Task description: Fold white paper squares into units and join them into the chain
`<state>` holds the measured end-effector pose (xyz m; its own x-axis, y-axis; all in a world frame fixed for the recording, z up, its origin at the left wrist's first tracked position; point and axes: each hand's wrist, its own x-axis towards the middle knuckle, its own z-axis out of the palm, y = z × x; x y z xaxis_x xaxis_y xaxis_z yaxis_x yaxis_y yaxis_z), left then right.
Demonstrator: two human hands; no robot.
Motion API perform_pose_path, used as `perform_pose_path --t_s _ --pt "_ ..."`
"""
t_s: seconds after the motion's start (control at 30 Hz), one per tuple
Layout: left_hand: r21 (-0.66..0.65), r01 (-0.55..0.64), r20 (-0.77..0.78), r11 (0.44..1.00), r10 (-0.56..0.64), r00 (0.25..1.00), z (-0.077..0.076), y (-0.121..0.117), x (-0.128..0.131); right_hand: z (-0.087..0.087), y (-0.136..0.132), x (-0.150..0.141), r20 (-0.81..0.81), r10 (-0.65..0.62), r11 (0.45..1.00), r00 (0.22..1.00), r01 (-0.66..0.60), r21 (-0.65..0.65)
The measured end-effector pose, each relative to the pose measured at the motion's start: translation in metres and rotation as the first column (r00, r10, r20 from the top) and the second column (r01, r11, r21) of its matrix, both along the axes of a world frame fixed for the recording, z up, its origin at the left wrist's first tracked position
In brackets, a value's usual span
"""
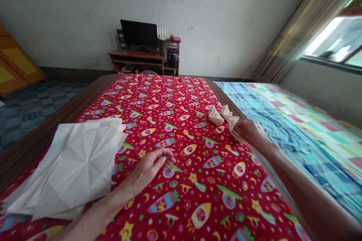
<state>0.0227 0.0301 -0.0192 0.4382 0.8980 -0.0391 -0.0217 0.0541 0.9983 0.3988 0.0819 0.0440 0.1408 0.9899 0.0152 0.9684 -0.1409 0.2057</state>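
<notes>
At the right edge of the red patterned cloth, my right hand point(253, 131) is closed on a folded white paper piece point(233, 124), partly hidden by the fingers. Just left of it lies another folded paper piece point(215, 116), with pointed corners. My left hand point(158, 160) rests over the middle of the cloth, fingers curled in together with nothing in them. Left of that hand is a loose stack of creased white paper sheets point(76, 162); the top one shows fold lines spreading from its centre.
The red cloth point(181, 150) covers a table with a dark brown edge point(82, 99). A bed with a checked sheet point(299, 113) stands close on the right. Beyond the table is a small desk point(138, 55) with a monitor point(139, 34) and a red telephone point(173, 39).
</notes>
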Motion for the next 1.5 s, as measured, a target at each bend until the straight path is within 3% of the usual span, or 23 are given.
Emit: perform_pose_path --t_s 0.3,0.47,0.63,0.73,1.0,1.5 --pt "0.023 0.009 -0.013 1.0 -0.009 1.0 0.002 0.0 0.0 0.005 -0.006 0.011 -0.02 -0.066 0.996 0.998 0.067 0.065" --pt "0.038 0.019 -0.022 0.999 -0.019 1.0 0.004 -0.001 0.0 0.014 -0.007 0.017 -0.085 -0.108 0.979 0.991 0.121 0.164" --pt "0.047 0.013 -0.024 0.999 -0.012 1.0 0.008 -0.002 0.001 0.022 0.009 0.019 -0.144 -0.129 0.961 0.981 0.16 0.225" --pt "0.043 0.015 -0.016 0.999 -0.015 1.0 0.008 -0.002 0.001 0.023 0.029 0.015 -0.148 -0.129 0.968 0.981 0.156 0.196" --pt "0.043 0.037 -0.029 0.998 -0.036 0.999 0.005 0.0 0.001 0.013 0.076 0.016 -0.136 -0.096 0.991 0.986 0.107 0.081" --pt "0.079 0.068 -0.051 0.995 -0.064 0.997 -0.001 0.001 0.0 -0.006 0.089 0.007 -0.143 0.013 0.994 0.99 0.003 0.107"
